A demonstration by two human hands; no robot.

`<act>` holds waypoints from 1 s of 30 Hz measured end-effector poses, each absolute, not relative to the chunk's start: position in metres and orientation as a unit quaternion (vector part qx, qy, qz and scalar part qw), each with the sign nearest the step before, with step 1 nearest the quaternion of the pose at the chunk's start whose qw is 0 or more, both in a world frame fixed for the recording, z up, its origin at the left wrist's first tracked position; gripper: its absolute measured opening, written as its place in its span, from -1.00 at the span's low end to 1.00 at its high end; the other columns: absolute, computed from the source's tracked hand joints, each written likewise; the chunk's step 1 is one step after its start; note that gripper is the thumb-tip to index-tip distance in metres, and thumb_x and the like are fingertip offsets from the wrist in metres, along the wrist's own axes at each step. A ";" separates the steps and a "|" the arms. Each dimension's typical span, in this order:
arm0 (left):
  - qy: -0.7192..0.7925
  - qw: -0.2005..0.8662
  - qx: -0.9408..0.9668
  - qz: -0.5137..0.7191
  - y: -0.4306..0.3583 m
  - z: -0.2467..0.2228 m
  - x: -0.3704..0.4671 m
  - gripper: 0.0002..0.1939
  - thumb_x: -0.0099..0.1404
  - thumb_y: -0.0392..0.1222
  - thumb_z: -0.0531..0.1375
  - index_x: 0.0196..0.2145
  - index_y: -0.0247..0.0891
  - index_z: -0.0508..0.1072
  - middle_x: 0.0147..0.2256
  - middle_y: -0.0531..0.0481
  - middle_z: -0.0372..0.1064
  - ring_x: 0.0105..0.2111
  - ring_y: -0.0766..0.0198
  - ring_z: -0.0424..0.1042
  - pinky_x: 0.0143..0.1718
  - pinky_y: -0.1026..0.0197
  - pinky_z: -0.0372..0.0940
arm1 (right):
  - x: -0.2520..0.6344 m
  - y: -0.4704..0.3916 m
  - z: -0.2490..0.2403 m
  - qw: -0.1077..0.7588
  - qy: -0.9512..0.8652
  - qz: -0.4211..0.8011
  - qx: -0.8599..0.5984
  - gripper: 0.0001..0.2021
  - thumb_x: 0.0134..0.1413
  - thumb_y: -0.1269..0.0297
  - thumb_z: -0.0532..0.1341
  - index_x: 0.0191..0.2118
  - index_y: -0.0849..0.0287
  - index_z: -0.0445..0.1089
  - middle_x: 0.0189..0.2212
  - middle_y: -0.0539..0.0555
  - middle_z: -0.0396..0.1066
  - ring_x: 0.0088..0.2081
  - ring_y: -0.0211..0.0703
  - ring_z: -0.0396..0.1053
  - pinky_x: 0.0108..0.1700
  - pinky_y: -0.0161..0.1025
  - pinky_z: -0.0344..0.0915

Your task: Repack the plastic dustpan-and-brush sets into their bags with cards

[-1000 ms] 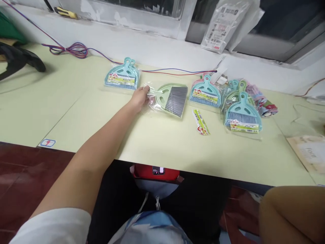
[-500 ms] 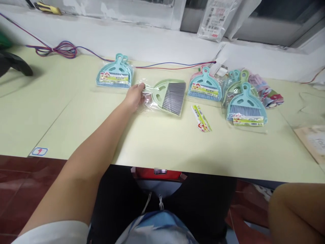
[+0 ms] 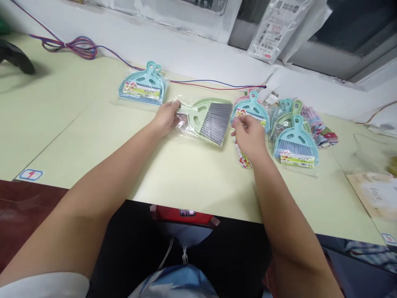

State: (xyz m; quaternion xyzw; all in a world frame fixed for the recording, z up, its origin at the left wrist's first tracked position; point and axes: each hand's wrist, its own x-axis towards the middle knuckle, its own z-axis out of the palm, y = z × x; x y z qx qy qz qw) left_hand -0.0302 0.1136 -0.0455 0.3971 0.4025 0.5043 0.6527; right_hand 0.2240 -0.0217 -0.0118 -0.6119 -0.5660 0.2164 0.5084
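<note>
My left hand (image 3: 168, 118) is closed round the handle end of a green dustpan and brush set (image 3: 201, 118) in a clear bag. Its grey bristles (image 3: 217, 123) point right. Over the loose card label (image 3: 244, 159) is my right hand (image 3: 249, 136), fingers curled toward the thumb; whether they pinch anything is hard to tell. Just behind that hand lies a bagged blue dustpan set (image 3: 254, 106), with a pink one (image 3: 241, 98) partly under it.
A bagged blue set (image 3: 143, 85) lies back left. More blue and green sets (image 3: 296, 142) lie at right, beside patterned cloth (image 3: 321, 126). Red and blue cables (image 3: 81, 47) run along the wall. A brown packet (image 3: 372, 194) lies far right.
My right hand has come in from the lower right and now covers part of the loose label. My left hand keeps its hold on the green set. The view has shifted and tilted slightly.
</note>
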 end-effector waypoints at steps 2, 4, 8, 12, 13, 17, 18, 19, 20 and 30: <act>0.394 0.652 0.402 0.507 0.113 -0.046 -0.029 -0.80 0.45 -0.11 0.23 -0.21 -0.31 0.38 -0.42 -0.07 0.41 -0.38 0.10 0.58 -0.26 0.06 0.52 | 0.218 -0.020 -0.023 0.514 -0.553 0.212 -0.620 -0.75 0.28 0.07 0.24 -0.15 0.16 0.43 -0.34 -0.01 0.46 -0.42 -0.28 0.43 -0.35 -0.30 0.39; 0.392 0.652 0.406 0.507 0.112 -0.046 -0.028 -0.79 0.46 -0.10 0.23 -0.19 -0.32 0.38 -0.40 -0.08 0.42 -0.36 0.08 0.59 -0.24 0.04 0.52 | 0.213 -0.020 -0.031 0.527 -0.536 0.223 -0.621 -0.77 0.23 0.09 0.27 -0.16 0.15 0.42 -0.40 -0.04 0.43 -0.49 -0.31 0.40 -0.42 -0.33 0.34; 0.395 0.646 0.418 0.502 0.110 -0.046 -0.027 -0.76 0.47 -0.04 0.20 -0.18 -0.31 0.38 -0.41 -0.07 0.41 -0.42 0.13 0.58 -0.28 0.06 0.51 | 0.210 -0.017 -0.034 0.565 -0.485 0.271 -0.611 -0.76 0.14 0.11 0.33 -0.22 0.15 0.38 -0.41 -0.05 0.41 -0.49 -0.32 0.39 -0.48 -0.38 0.32; 0.379 0.642 0.445 0.496 0.109 -0.050 -0.029 -0.70 0.43 0.06 0.22 -0.14 -0.25 0.39 -0.42 -0.06 0.44 -0.47 0.15 0.55 -0.33 0.08 0.51 | 0.209 -0.017 -0.030 0.587 -0.417 0.350 -0.599 -0.68 0.03 0.08 0.41 -0.23 0.10 0.33 -0.43 -0.07 0.41 -0.47 -0.27 0.43 -0.53 -0.37 0.34; 0.375 0.641 0.451 0.495 0.110 -0.050 -0.029 -0.68 0.42 0.09 0.23 -0.13 -0.24 0.39 -0.42 -0.06 0.45 -0.48 0.15 0.55 -0.33 0.07 0.51 | 0.208 -0.017 -0.029 0.593 -0.402 0.364 -0.595 -0.66 0.00 0.09 0.43 -0.22 0.09 0.32 -0.43 -0.08 0.41 -0.47 -0.26 0.43 -0.53 -0.36 0.35; 0.377 0.640 0.466 0.481 0.109 -0.050 -0.030 -0.61 0.39 0.17 0.23 -0.11 -0.22 0.39 -0.42 -0.06 0.44 -0.46 0.14 0.55 -0.33 0.08 0.49 | 0.206 -0.019 -0.028 0.608 -0.366 0.413 -0.571 -0.60 -0.07 0.11 0.48 -0.19 0.08 0.33 -0.45 -0.08 0.45 -0.51 -0.26 0.41 -0.50 -0.31 0.38; 0.382 0.640 0.467 0.476 0.109 -0.049 -0.030 -0.60 0.39 0.19 0.23 -0.11 -0.21 0.39 -0.42 -0.07 0.44 -0.45 0.14 0.56 -0.33 0.09 0.48 | 0.206 -0.019 -0.028 0.608 -0.360 0.425 -0.565 -0.59 -0.09 0.11 0.50 -0.19 0.08 0.34 -0.46 -0.09 0.45 -0.52 -0.26 0.40 -0.49 -0.31 0.38; 0.388 0.638 0.468 0.472 0.108 -0.048 -0.031 -0.59 0.38 0.21 0.24 -0.10 -0.20 0.39 -0.40 -0.07 0.43 -0.44 0.14 0.56 -0.34 0.10 0.48 | 0.207 -0.019 -0.029 0.609 -0.355 0.434 -0.560 -0.59 -0.10 0.11 0.51 -0.21 0.09 0.35 -0.47 -0.09 0.45 -0.53 -0.27 0.39 -0.49 -0.31 0.38; 0.395 0.635 0.469 0.470 0.108 -0.047 -0.031 -0.57 0.37 0.22 0.24 -0.09 -0.19 0.40 -0.39 -0.07 0.43 -0.44 0.15 0.56 -0.34 0.12 0.47 | 0.207 -0.019 -0.029 0.610 -0.350 0.442 -0.557 -0.59 -0.12 0.11 0.52 -0.23 0.10 0.37 -0.49 -0.09 0.44 -0.55 -0.28 0.38 -0.50 -0.31 0.37; 0.418 0.638 0.454 0.460 0.106 -0.040 -0.034 -0.57 0.41 0.22 0.18 -0.13 -0.24 0.45 -0.34 -0.11 0.37 -0.46 0.16 0.52 -0.38 0.10 0.48 | 0.210 -0.020 -0.029 0.603 -0.334 0.479 -0.543 -0.57 -0.21 0.08 0.57 -0.27 0.13 0.44 -0.47 -0.05 0.50 -0.49 -0.24 0.45 -0.44 -0.28 0.41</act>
